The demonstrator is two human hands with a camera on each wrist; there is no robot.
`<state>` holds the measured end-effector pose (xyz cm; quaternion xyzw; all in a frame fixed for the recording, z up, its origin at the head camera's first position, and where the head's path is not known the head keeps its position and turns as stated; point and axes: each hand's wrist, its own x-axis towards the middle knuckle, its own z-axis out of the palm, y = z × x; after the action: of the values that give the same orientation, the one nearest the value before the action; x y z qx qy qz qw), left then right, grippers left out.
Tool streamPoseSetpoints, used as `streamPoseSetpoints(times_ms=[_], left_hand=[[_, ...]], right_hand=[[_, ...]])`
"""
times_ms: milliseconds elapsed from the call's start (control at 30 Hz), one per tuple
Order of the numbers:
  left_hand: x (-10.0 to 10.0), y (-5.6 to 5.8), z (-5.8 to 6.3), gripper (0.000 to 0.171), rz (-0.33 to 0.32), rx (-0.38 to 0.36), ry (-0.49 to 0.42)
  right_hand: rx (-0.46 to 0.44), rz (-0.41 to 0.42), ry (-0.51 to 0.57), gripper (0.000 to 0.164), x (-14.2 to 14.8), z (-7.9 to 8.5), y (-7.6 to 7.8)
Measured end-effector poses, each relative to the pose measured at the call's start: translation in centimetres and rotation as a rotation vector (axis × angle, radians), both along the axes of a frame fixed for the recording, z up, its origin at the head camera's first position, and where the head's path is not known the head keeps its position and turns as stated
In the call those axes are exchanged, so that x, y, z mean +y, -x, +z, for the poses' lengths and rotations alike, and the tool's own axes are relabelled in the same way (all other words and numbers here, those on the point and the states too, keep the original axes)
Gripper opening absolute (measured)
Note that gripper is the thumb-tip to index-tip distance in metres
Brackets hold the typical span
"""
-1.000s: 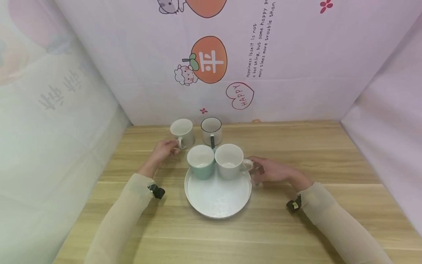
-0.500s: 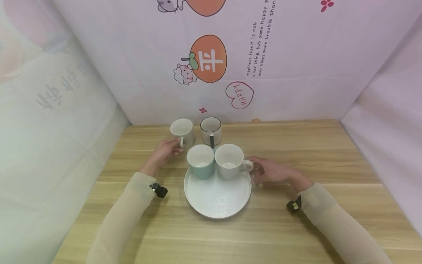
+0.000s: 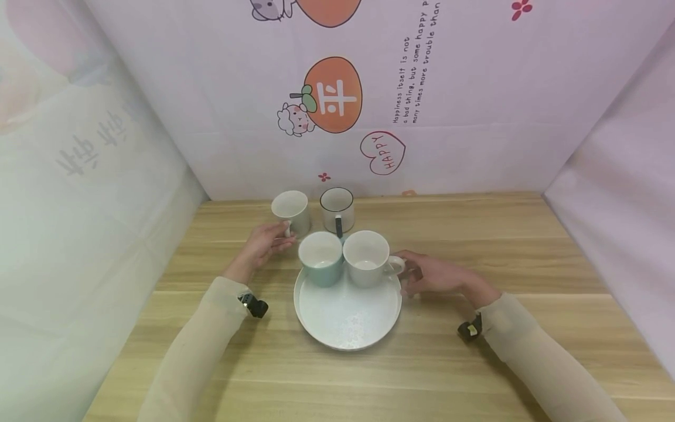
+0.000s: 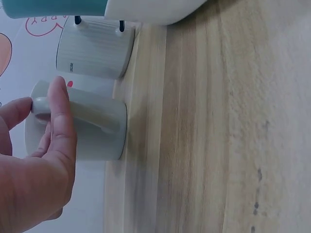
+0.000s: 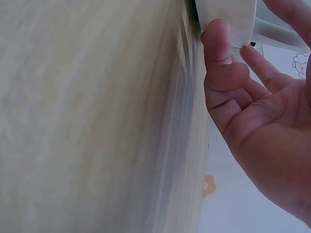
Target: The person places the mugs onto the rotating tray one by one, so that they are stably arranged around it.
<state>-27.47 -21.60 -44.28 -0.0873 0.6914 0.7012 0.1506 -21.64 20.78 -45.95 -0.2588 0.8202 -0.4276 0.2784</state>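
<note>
At the back left my left hand [image 3: 267, 239] pinches the handle of a plain white mug [image 3: 295, 212], thumb and forefinger on it in the left wrist view. This mug stands upright on the wooden table. A round white tray [image 3: 348, 319] carries a light-blue mug [image 3: 325, 272] and a larger white mug [image 3: 364, 271], side by side at its far rim. My right hand [image 3: 432, 272] is at the tray's right edge, beside the larger mug's handle. Its loosely bent fingertips [image 5: 218, 36] touch the tray's outer wall in the right wrist view, with no grip on the handle visible.
A white mug with a dark rim and dark handle [image 3: 337, 206] stands behind the tray, close to the plain white mug. A printed cloth wall [image 3: 464, 140] rises at the table's [image 3: 474, 375] far edge. More cloth hangs on both sides.
My left fingers have shifted slightly right, further onto the white mug's handle. My right hand, the tray and all the mugs stay where they were.
</note>
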Motion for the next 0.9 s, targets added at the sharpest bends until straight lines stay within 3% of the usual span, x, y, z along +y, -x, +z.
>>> streamPoseSetpoints(times_ms=[333, 633, 900], left_hand=[[-0.47, -0.15, 0.41, 0.046, 0.016, -0.016, 0.019], [-0.58, -0.02, -0.24, 0.051, 0.030, -0.007, 0.032], [-0.57, -0.13, -0.41, 0.037, 0.040, 0.042, 0.009]], right_hand=[[-0.004, 0.007, 0.019, 0.080, 0.04, -0.06, -0.07], [-0.006, 0.021, 0.022, 0.080, -0.10, 0.02, -0.16], [-0.019, 0.021, 0.035, 0.082, -0.02, -0.41, 0.15]])
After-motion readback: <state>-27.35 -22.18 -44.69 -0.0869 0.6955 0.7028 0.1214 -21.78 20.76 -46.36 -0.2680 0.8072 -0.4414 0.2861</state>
